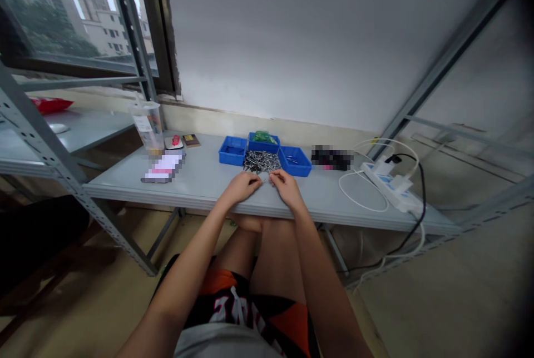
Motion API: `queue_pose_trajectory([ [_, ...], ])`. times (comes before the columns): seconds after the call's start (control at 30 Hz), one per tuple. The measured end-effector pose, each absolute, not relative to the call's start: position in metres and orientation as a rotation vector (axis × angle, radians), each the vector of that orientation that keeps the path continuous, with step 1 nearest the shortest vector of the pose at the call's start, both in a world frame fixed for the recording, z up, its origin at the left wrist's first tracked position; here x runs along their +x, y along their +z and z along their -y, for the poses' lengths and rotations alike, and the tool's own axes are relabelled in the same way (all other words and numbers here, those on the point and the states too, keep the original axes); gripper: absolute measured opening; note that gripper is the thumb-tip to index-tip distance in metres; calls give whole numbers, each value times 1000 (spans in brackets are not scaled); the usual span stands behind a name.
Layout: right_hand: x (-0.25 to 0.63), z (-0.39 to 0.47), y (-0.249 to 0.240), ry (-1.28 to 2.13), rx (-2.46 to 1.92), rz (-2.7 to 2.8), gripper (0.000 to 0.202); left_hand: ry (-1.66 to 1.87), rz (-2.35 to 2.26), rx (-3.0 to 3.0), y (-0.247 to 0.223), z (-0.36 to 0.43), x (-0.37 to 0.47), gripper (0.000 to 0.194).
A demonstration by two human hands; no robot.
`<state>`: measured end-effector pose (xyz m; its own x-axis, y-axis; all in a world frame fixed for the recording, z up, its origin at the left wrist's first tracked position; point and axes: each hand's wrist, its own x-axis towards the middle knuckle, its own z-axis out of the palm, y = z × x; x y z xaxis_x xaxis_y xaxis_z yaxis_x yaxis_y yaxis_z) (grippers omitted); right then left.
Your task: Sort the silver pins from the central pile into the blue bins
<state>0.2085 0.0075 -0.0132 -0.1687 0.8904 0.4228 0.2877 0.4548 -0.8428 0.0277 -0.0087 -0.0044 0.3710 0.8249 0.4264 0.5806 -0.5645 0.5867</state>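
Note:
My left hand (243, 188) and my right hand (287, 187) rest close together at the front of the grey table, fingertips pinched and a small gap between them. A small pale, see-through piece (264, 177) shows between the fingertips; its kind is too small to tell. What each pinch holds is hidden. Just beyond the fingers lies a heap of small dark and silver metal parts (262, 161). Around it stand three blue trays: a left tray (226, 158), a back tray (251, 137) with green packets (264, 136) in it, and a right tray (297, 170) holding a few thin pieces.
A phone (164, 166), a plastic cup (148, 126) and a small dark box (191, 140) are on the left. To the right lie a blurred black item (332, 158) and a white power strip (392, 188) with looping cables. Metal shelf posts (79, 180) frame the table.

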Motion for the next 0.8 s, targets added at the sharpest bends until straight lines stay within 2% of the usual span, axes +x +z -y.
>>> queue_pose_trajectory([
  [0.2, 208, -8, -12, 676, -1065, 1754, 22, 1295, -1256, 2083, -1, 9, 25, 25],
  [0.5, 205, -8, -12, 692, -1122, 1868, 17, 1346, -1291, 2048, -4, 6, 25, 19],
  [0.63, 206, -12, -14, 703, -1185, 1682, 27, 1552, -1296, 1907, 25, -3, 20, 20],
  [0.73, 207, -13, -15, 701, -1184, 1721, 22, 1764, -1250, 1815, 58, -23, 37, 22],
  [0.8, 207, -13, -15, 701, -1179, 1735, 20, 1736, -1197, 1928, 76, -39, 60, 22],
])
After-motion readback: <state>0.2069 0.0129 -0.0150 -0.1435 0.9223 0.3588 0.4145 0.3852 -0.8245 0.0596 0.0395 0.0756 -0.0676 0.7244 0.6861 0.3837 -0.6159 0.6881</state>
